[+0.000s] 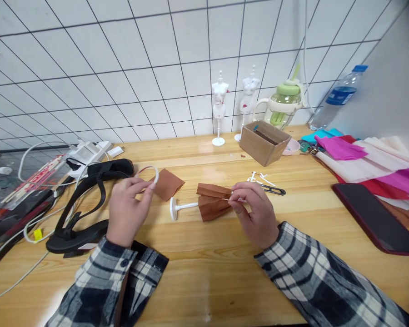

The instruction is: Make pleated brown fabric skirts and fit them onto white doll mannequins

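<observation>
My left hand (129,206) is closed, thumb and forefinger pinching a narrow white strip (156,172) that curls upward in a loop. On the table lies a small mannequin with its round white base (173,209) to the left and its thin stem pointing right. Pleated brown cloth (213,209) surrounds it like a skirt. My right hand (254,211) pinches the gathered end of this cloth and covers the mannequin's upper body. Between the hands, a flat brown cloth piece (168,184) rests behind the base.
Two white mannequins (219,100) stand by the wall, near a cardboard box (266,143), a green-lidded jug (284,102) and a bottle (341,97). Black thread snips (273,189) lie by white scraps. A phone (378,218) and colourful fabrics (371,163) are right; a black headset (78,209) is left.
</observation>
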